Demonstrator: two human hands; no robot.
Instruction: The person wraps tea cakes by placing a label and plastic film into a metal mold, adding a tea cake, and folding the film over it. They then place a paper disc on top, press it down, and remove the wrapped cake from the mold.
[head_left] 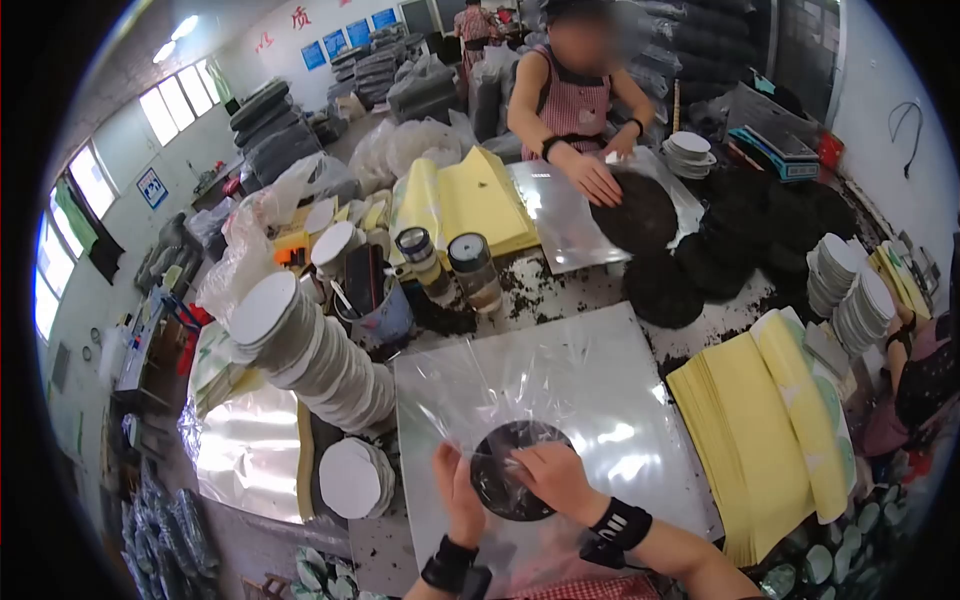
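In front of me a dark round disc (497, 472) lies in or under a clear plastic bag (475, 395) on a shiny metal sheet (620, 400). My left hand (460, 498) is at the left edge of the disc, its fingers curled at the bag's film. My right hand (553, 478) reaches over the disc's right side, with fingertips pinched together on the plastic. Both wrists wear black bands. The film stands up in creases beyond the disc. Glare hides where its edges end.
Stacks of white round discs (325, 360) stand to the left, yellow paper sheets (745, 440) to the right. Two lidded jars (474, 272) and a cup of tools (385, 318) are beyond. Across the table, a co-worker's hand (597, 182) rests on a dark round sheet (635, 215).
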